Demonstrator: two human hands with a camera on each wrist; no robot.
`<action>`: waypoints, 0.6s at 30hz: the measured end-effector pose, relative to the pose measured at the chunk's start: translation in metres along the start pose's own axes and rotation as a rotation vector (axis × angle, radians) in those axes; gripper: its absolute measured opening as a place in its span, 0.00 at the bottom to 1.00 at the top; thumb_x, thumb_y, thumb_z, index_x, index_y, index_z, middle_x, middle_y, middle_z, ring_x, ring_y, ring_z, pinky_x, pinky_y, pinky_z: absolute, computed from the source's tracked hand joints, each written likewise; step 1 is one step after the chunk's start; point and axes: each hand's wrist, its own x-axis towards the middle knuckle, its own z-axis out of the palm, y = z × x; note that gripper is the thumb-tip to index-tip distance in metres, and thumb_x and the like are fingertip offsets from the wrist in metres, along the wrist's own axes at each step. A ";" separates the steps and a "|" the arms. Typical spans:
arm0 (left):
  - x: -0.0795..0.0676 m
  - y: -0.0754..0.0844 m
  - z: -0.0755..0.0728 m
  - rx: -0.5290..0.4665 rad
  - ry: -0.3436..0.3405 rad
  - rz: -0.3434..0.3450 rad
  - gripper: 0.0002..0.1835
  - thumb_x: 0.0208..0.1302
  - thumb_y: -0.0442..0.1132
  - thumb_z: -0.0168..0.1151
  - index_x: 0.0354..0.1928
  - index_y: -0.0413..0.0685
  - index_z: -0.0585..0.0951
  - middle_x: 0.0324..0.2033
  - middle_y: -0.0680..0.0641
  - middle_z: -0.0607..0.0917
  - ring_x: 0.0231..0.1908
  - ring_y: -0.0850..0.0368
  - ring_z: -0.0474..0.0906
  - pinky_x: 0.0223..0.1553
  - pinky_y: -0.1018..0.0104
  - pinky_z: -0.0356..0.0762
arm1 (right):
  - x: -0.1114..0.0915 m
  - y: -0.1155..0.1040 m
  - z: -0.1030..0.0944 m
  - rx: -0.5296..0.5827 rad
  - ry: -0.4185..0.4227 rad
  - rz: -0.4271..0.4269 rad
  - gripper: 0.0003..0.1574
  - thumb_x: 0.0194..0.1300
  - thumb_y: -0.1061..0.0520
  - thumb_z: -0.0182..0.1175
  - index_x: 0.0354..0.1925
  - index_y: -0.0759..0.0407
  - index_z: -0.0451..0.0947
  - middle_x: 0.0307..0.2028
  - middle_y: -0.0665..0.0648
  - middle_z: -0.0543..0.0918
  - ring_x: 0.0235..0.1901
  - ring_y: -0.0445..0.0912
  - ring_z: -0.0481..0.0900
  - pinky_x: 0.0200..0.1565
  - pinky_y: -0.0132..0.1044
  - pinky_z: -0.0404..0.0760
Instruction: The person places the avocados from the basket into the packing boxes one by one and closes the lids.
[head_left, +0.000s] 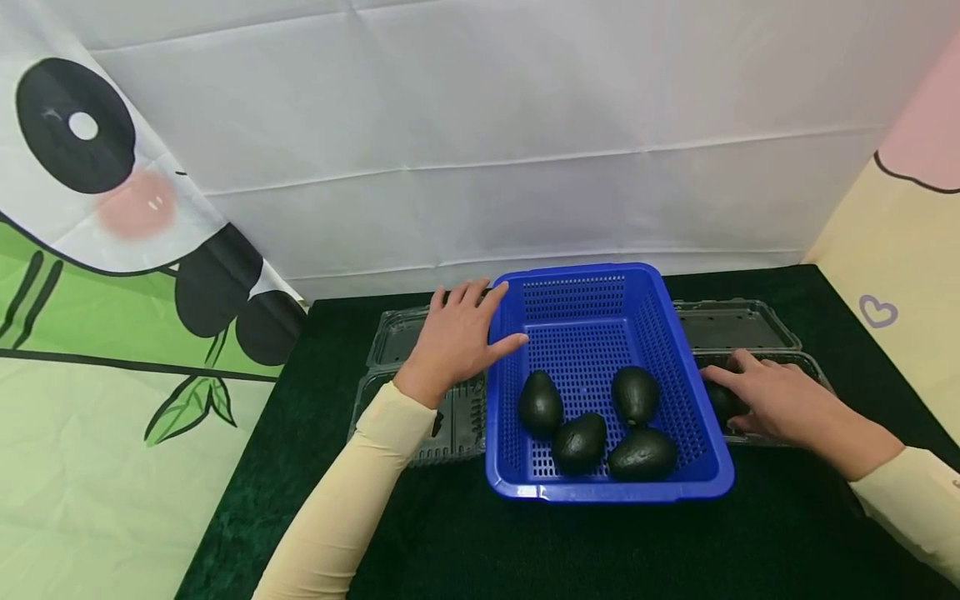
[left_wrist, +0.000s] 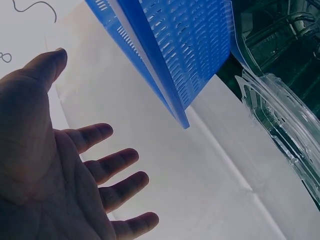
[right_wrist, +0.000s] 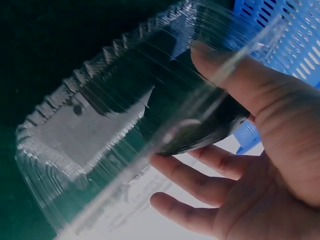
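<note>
My right hand grips a dark green avocado inside the right clear plastic container. In the right wrist view, thumb and fingers curl round this avocado at the container's wall. My left hand has its fingers spread and holds nothing; in the head view it overlaps the left clear container, close beside the blue basket's left rim. Several avocados lie in the near half of the blue basket, between the two hands.
Both containers have their lids folded back, the left lid and the right lid toward the wall. A dark green cloth covers the table. A white sheet hangs behind it, with printed fabric at the sides.
</note>
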 end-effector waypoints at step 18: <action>-0.001 -0.001 0.001 -0.002 0.000 -0.008 0.49 0.68 0.77 0.48 0.82 0.57 0.57 0.78 0.42 0.61 0.77 0.40 0.54 0.74 0.32 0.44 | 0.000 0.003 -0.007 0.030 -0.043 0.029 0.46 0.51 0.48 0.81 0.66 0.51 0.75 0.52 0.70 0.76 0.35 0.51 0.82 0.32 0.52 0.83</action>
